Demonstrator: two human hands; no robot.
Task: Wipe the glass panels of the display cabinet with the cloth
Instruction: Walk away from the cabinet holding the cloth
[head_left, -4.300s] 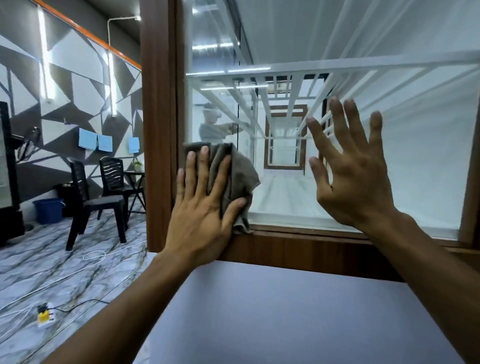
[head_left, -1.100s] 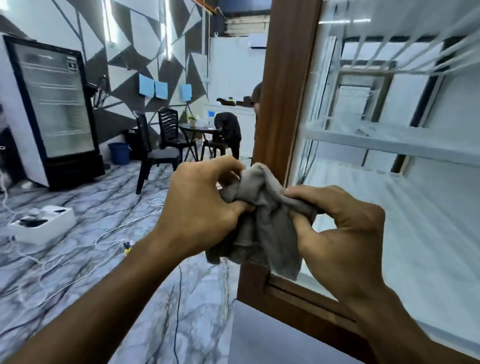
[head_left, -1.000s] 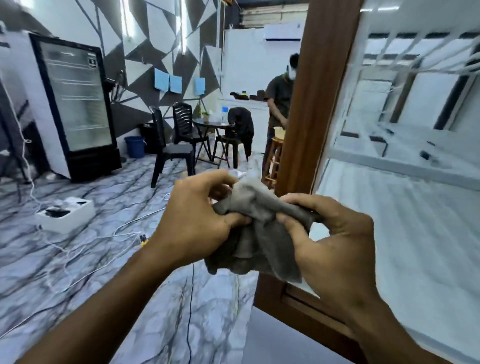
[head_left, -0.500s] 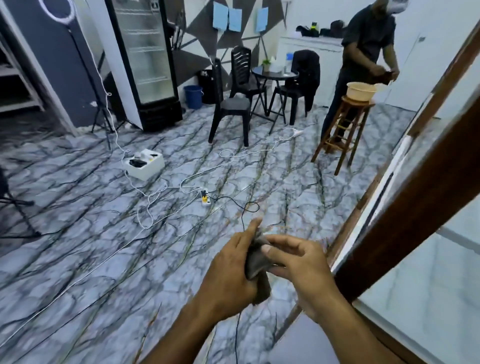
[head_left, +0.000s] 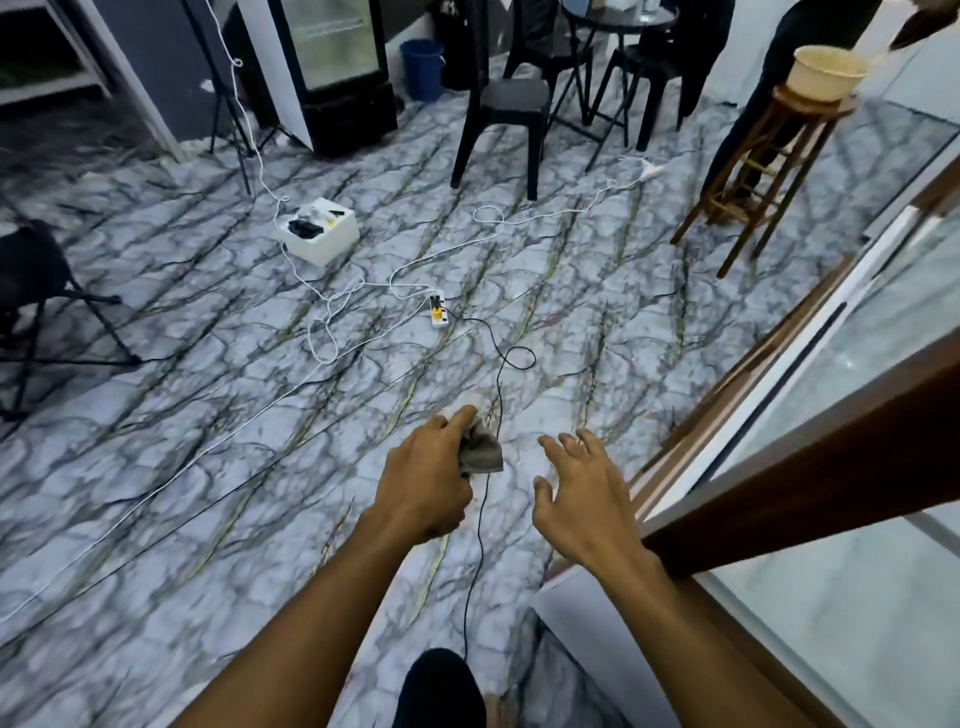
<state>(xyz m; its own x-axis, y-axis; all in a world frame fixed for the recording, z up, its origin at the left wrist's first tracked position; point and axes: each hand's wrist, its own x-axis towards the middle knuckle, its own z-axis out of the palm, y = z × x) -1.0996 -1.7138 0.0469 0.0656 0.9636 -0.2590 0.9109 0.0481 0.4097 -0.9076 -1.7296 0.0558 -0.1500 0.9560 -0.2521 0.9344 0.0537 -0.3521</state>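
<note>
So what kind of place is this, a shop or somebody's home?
Probably a small shop or café, not certain: a glass-door fridge stands at the back, black chairs sit beside a round table, and a wood-framed glass display cabinet runs along the right.

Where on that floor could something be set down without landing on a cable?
Bare floor lies between the power strip and the wooden stool, and between the white box and the black chair. Crowded: white cables tangle around strip and box; a black cable runs between the left hand and right hand.
</note>
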